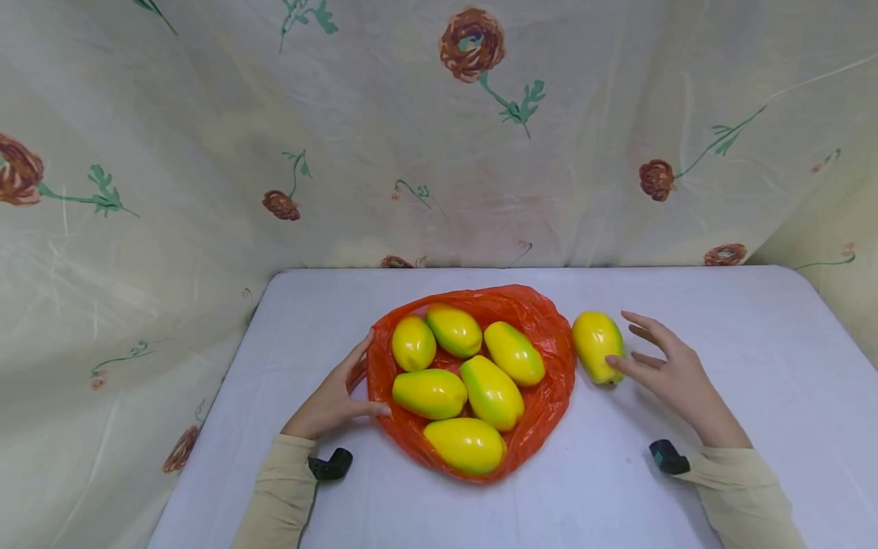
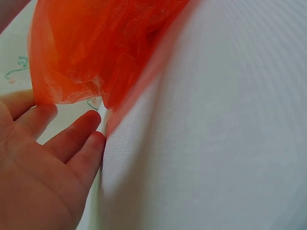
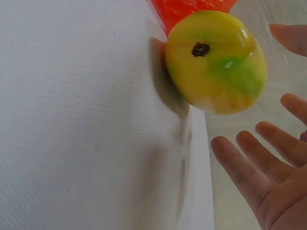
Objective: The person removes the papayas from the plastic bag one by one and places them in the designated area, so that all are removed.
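Observation:
A red plastic bag, its mouth spread wide, lies on the table with several glossy yellow-green papaya-like fruits inside. My left hand rests at the bag's left rim, thumb and fingers spread along it. In the left wrist view the fingertips are right at the thin plastic edge. One more yellow fruit lies on the table just right of the bag. Beside it is my right hand, fingers apart and thumb overlapping the fruit in the head view. The right wrist view shows a gap between that fruit and the fingers.
A white cloth covers the table. Behind and at the sides hangs a pale curtain printed with brown flowers. A small black device is worn on the left wrist, and another on the right.

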The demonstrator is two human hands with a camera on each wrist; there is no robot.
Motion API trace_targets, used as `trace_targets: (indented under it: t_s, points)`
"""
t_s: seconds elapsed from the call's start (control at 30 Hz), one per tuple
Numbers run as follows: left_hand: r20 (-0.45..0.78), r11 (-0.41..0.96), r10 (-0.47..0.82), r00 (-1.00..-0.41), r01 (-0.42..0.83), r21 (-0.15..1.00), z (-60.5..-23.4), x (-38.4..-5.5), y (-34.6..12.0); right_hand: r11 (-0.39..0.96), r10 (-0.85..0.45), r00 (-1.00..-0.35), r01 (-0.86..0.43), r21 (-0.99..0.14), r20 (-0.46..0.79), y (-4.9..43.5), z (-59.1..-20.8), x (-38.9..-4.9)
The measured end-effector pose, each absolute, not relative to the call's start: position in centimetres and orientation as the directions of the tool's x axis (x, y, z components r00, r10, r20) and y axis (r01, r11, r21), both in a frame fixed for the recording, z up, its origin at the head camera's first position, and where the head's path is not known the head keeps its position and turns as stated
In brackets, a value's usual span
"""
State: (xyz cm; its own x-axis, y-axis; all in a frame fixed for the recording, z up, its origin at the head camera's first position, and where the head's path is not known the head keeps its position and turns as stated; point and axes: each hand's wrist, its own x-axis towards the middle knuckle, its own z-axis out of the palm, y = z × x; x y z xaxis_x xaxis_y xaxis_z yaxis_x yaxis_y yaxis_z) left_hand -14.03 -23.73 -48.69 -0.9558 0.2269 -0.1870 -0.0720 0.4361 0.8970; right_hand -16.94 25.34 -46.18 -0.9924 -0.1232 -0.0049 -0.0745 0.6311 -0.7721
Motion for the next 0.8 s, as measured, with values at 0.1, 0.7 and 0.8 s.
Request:
trace_targets:
  t_s: [0.1, 0.7, 0.8]
  points:
    - [-0.193, 0.433, 0.228, -0.954, -0.078, 0.898, -47.5, -13.6, -23.3, 0.638, -0.122, -0.993, -0.081, -0.766, 0.003, 25.4, -46.0, -16.9]
    - [-0.183, 0.436, 0.236, -0.954, -0.064, 0.898, -48.6, -14.0, -23.7, 0.661, -0.162, -0.974, -0.224, -0.716, 0.156, 23.0, -43.3, -15.9]
    - [-0.179, 0.438, 0.231, -0.956, -0.062, 0.897, -48.8, -14.1, -23.8, 0.665, -0.181, -0.969, -0.245, -0.706, 0.165, 22.5, -43.0, -15.6]
